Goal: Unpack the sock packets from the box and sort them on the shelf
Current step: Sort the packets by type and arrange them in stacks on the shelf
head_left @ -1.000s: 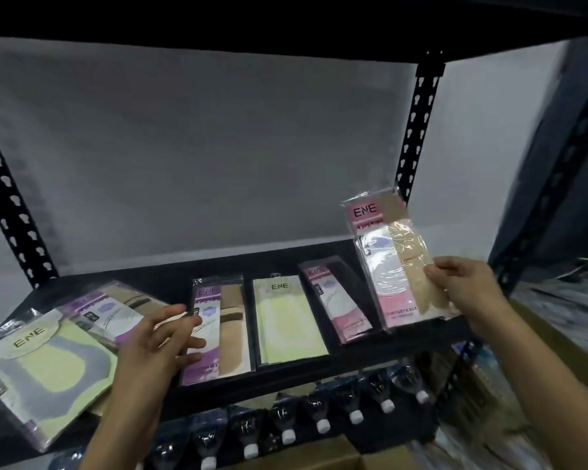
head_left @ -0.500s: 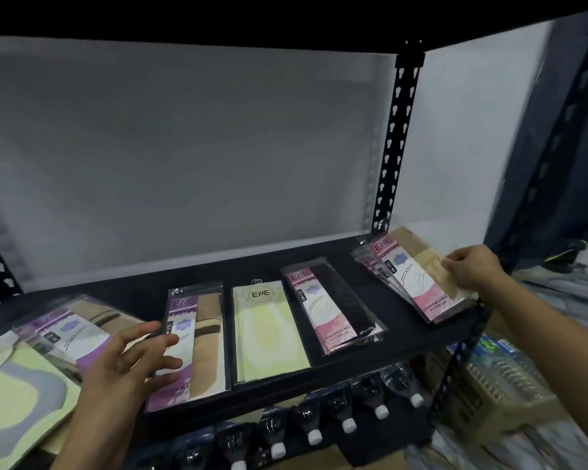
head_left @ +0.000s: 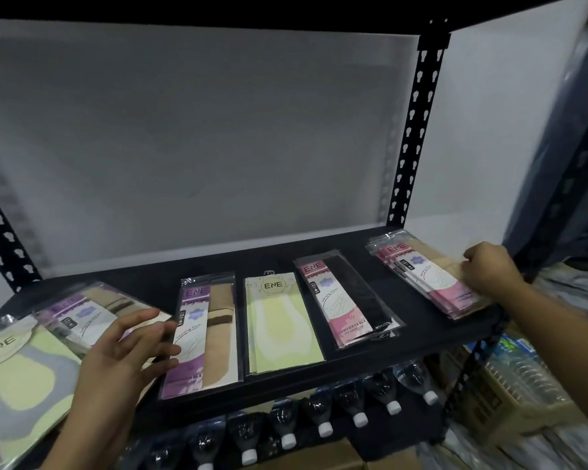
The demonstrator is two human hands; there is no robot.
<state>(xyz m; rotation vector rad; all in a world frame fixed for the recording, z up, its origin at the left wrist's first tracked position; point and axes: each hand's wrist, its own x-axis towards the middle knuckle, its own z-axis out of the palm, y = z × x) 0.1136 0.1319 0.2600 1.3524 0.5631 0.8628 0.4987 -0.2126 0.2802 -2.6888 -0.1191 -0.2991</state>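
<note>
With our right hand (head_left: 489,271) curled on the pink packet stack (head_left: 428,278), right of the black packet (head_left: 348,307), we square its edges, left hand (head_left: 126,351) loosely spread, empty.

Left hand (head_left: 123,351): enters from 7 o'clock, forearm bare, palm down, fingers (head_left: 143,320) spread and extended toward 2 o'clock, loose, gripping nothing visible. Right hand (head_left: 489,271): enters from 4 o'clock, forearm bare, running toward 10 o'clock, wrist slightly bent; fingers curled under, knuckles up, pressed down at the fingertips; whether anything is pinched cannot be told. The two hands are well apart.
</note>
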